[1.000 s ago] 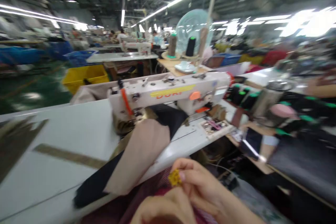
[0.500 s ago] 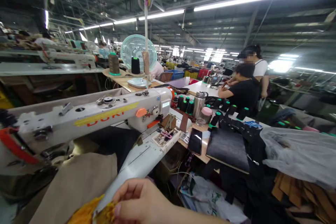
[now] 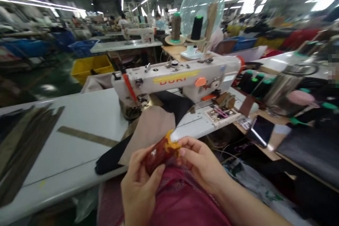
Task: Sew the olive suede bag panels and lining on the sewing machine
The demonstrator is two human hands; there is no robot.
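My left hand (image 3: pixel 141 180) is wrapped round a sweet potato (image 3: pixel 160 153) with glossy red-brown skin, held above my lap in front of the table edge. Ragged orange flesh shows at its upper end. My right hand (image 3: pixel 197 155) pinches the peel at that torn end between thumb and fingers. Just beyond the hands, a beige fabric piece (image 3: pixel 150 127) lies on the sewing table over dark cloth (image 3: pixel 113 159). The white sewing machine (image 3: pixel 174 77) stands behind them, its needle end over the fabric.
Left on the table lie dark fabric strips (image 3: pixel 29 144) and a single olive strip (image 3: pixel 87 136). To the right are a small parts tray (image 3: pixel 222 116), a phone (image 3: pixel 261 130), a steel flask (image 3: pixel 283 84) and thread cones (image 3: pixel 254 83). A fan (image 3: pixel 202 3) stands behind.
The view has swung left and down. The sweet potato, earlier only partly seen at the bottom edge, is now fully in view, with my left hand around it. My right hand remains at its orange end.
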